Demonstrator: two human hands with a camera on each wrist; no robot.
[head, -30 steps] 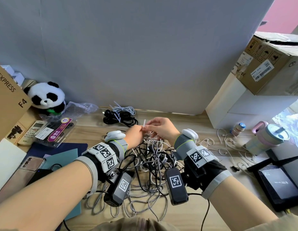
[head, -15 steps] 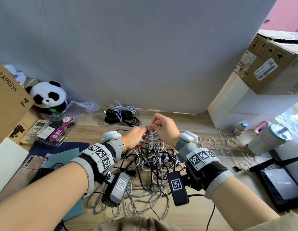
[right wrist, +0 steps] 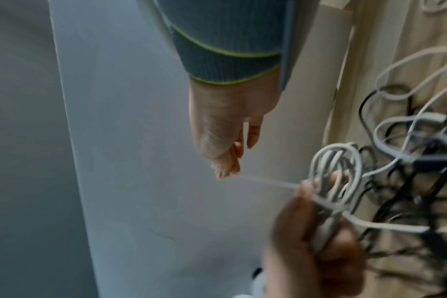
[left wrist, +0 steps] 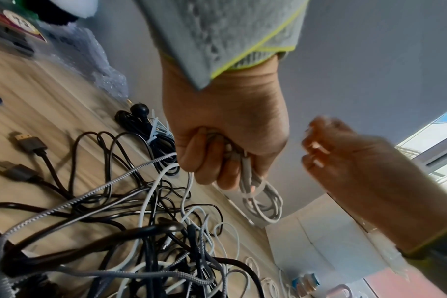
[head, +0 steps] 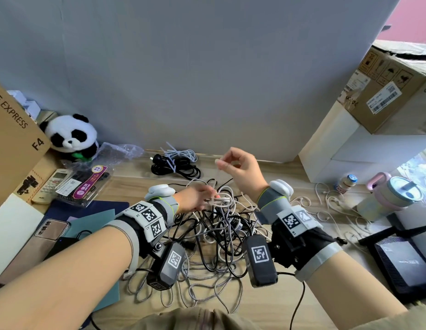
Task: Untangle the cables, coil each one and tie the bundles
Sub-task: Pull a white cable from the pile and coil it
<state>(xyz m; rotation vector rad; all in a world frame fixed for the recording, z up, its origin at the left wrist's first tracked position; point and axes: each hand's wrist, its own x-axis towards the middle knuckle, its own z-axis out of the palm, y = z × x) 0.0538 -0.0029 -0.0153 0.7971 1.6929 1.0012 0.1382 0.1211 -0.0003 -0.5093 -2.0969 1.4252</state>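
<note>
— So, how far along am I, working from the near edge of the bench (head: 266, 303) back?

— Nearest me, the tangled pile (head: 207, 241) of black, grey braided and white cables sprawls mid-bench, clearly not sorted yet. I'd call that the bulk of what's left.

— And what's in my hands?

— My left hand (head: 195, 198), just above the far side of the pile, has its grip clenched around a small white coil (left wrist: 258, 199). My right hand (head: 240, 172), raised beyond it, pinches the tail of a thin clear tie (right wrist: 268, 182) that runs back to the coil. I judge this bundle is being cinched, not finished.

— Anything done already?

— Near the far edge, against the grey backdrop, a black bundle (head: 176, 166) and a pale one (head: 183, 154) lie coiled with ties on them. Loose white cables (head: 331, 201) trail toward the right edge, untouched. So two tied, one in hand, most remaining.
</note>
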